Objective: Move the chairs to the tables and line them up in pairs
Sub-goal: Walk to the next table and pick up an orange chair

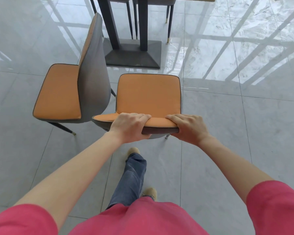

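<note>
An orange-seated chair with a grey shell (148, 95) stands in front of me, its seat facing the table. My left hand (129, 127) and my right hand (187, 127) both grip the top edge of its backrest. A second chair of the same kind (61, 92) stands just to its left, turned sideways with its seat pointing left and its grey back (92, 78) close to the held chair. The table (131, 53) lies straight ahead, shown by its two dark posts and a flat dark base; a strip of its pale top shows at the upper edge.
Beyond the table stand the thin dark legs of other chairs (169, 19). The floor is glossy grey tile (236, 116) with bright window reflections at upper right. My legs and tan shoes (133, 150) are below the held chair.
</note>
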`<act>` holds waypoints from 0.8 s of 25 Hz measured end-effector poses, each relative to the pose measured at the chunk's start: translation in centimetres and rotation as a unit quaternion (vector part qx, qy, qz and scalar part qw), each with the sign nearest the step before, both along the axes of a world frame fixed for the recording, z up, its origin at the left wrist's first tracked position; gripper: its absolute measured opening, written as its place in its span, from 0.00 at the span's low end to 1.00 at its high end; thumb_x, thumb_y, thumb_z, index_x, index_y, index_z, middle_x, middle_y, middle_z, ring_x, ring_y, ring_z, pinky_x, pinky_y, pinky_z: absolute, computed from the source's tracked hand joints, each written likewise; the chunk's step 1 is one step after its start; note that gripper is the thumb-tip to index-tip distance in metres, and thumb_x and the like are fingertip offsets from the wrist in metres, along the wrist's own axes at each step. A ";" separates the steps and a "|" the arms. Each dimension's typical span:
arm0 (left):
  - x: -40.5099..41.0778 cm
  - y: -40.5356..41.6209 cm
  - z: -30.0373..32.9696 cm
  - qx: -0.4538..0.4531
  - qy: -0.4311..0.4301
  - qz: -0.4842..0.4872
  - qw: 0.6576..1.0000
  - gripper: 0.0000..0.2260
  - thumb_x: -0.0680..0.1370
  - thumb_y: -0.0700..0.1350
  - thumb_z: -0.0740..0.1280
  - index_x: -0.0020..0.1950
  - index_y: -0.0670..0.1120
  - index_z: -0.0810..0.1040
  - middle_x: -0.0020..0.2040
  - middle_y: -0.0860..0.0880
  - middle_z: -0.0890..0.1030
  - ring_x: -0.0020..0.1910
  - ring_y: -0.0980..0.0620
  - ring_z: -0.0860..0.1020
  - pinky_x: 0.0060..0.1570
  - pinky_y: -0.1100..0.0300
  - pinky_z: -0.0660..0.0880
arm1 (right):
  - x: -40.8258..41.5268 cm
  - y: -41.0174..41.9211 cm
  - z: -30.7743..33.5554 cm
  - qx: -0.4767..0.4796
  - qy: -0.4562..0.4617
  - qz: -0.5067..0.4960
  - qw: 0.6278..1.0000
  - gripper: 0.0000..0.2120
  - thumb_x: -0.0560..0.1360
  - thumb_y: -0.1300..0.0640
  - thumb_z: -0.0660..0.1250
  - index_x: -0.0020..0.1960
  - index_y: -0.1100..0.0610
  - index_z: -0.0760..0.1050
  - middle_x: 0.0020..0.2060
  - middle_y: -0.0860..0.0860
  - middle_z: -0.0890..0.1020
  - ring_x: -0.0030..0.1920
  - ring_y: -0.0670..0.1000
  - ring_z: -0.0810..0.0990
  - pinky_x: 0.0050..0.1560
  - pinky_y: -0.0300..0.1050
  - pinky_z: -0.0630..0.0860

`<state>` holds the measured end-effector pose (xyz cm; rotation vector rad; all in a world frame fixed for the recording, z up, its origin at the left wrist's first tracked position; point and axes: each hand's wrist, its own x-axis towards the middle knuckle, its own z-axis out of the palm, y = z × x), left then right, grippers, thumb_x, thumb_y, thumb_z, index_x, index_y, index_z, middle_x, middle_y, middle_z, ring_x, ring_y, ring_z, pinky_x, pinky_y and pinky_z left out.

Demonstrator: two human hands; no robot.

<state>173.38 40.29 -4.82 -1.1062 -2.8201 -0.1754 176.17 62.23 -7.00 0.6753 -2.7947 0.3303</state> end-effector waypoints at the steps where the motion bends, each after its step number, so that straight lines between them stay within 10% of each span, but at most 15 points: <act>1: -1.4 0.2 -0.1 -0.001 0.006 -0.001 1.000 0.21 0.57 0.52 0.78 0.45 0.44 0.84 0.35 0.50 0.86 0.29 0.51 0.84 0.22 0.64 0.74 | -1.4 0.2 0.0 0.002 0.002 -0.001 1.000 0.17 0.56 0.55 0.78 0.44 0.54 0.83 0.34 0.46 0.86 0.28 0.50 0.83 0.21 0.36 0.71; 20: -32.1 2.4 -1.4 0.048 0.073 -0.049 0.995 0.18 0.63 0.55 0.66 0.44 0.45 0.84 0.34 0.52 0.86 0.28 0.51 0.83 0.22 0.65 0.74 | -31.2 2.6 -0.2 0.009 0.055 -0.003 0.998 0.14 0.59 0.51 0.69 0.43 0.52 0.84 0.31 0.45 0.85 0.26 0.49 0.82 0.19 0.33 0.67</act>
